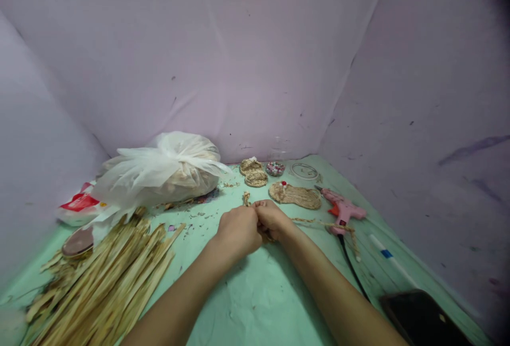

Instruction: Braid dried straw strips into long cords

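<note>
My left hand [238, 230] and my right hand [272, 217] meet at the middle of the table, fingers closed around a braided straw cord [303, 220]. A short looped bit of it pokes up beyond my knuckles. On the right the cord trails out over the glue gun's handle and hangs down past it. The part between my fingers is mostly hidden. Just beyond my right hand lies a woven sole-shaped piece [297, 196] with a red bead at its left end. Farther back sits a pair of small round woven pieces [254, 171].
Long dried leaf strips [107, 277] cover the left side, near a tied white plastic bag [167, 168] and a red-and-white packet [79, 203]. At right lie a pink glue gun [345, 210] with a black cable, a white stick [392, 261] and a dark phone [422, 317]. Beads [275, 168] stand at the back.
</note>
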The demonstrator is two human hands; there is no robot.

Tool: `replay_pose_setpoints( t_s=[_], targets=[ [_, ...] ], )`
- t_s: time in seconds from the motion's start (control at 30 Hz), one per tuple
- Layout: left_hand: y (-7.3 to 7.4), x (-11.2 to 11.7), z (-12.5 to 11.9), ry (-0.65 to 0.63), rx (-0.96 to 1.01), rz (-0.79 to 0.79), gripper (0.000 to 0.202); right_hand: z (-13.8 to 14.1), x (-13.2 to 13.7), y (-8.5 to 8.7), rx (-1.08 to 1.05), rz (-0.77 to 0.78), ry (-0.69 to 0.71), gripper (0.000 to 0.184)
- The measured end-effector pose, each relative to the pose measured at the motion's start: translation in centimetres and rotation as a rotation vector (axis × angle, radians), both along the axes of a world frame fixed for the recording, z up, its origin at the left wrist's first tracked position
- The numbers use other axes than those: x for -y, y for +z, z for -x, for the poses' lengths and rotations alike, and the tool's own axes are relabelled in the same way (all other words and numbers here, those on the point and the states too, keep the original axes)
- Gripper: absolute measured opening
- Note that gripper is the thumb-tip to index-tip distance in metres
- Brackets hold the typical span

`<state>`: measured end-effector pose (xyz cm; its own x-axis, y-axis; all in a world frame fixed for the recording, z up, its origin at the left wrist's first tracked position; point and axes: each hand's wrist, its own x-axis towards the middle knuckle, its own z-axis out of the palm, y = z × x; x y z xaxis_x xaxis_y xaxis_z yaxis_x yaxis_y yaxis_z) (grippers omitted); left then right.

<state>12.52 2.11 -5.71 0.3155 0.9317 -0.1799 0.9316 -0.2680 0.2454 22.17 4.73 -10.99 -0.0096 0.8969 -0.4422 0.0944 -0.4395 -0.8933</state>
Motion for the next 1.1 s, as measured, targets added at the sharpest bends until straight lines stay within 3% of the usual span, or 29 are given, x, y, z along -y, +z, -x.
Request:
replay_pose_setpoints(
  t_s=[0.13,0.23,0.4,0.57,0.7,0.77,0.87,1.0,1.1],
  targets=[
    [0.6,-2.1,3.0,-0.068,0.174,0.154,0.015,-0.2,0.2,0.4,-0.019,-0.004,0.047,0.012],
    [0.6,-3.7,5.3,-0.001,0.251,0.227,0.013,-0.3,0.3,0.6,-0.013,0.000,0.062,0.013],
    [1.4,-5.0,8.0,0.296,0.117,-0.046,0.009,-0.3,0.3,0.5,0.020,0.011,0.062,0.015],
    [5.5,-3.3,10.7,0.447,0.144,-0.309,0.013,-0.3,0.4,0.3,0.016,0.016,0.076,0.016],
    [7.2,-0.9,12.8,0.452,0.057,-0.238,0.013,-0.2,0.5,0.2,-0.007,0.027,0.081,0.018],
    [6.7,0.0,13.6,0.433,-0.010,-0.140,0.011,-0.2,0.5,0.3,-0.019,0.034,0.082,0.019],
    [4.3,0.9,14.3,0.455,-0.088,-0.061,0.013,-0.2,0.6,0.4,-0.034,0.039,0.084,0.019],
    [0.2,0.9,13.7,0.516,-0.196,-0.083,0.018,-0.3,0.7,0.5,-0.043,0.035,0.083,0.020],
    [-1.3,0.5,13.2,0.538,-0.230,-0.103,0.023,-0.2,0.6,0.4,-0.049,0.026,0.080,0.020]
  ],
)
